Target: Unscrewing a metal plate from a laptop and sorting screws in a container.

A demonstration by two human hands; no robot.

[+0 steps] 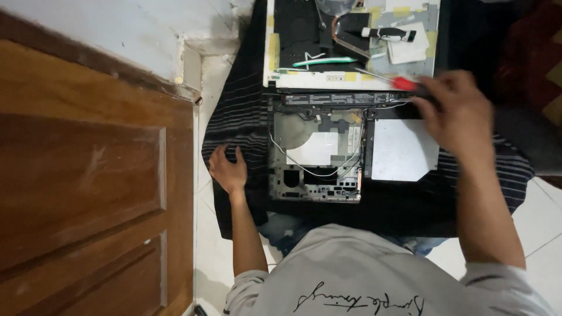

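The right hand [456, 114] grips a red-handled screwdriver [393, 81], its tip at the hinge edge of an opened laptop chassis [319, 155]; the left hand [228, 169] rests open on striped cloth [237, 123]. Likely mid-disassembly; next demands seating the tip squarely.

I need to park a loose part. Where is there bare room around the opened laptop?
Bare striped cloth lies left of the laptop base, above the left hand. White floor tile shows at lower right. The silver plate is flat and bare. It is crowded above: the white panel carries cables and tape, and the right hand holds a red screwdriver there.
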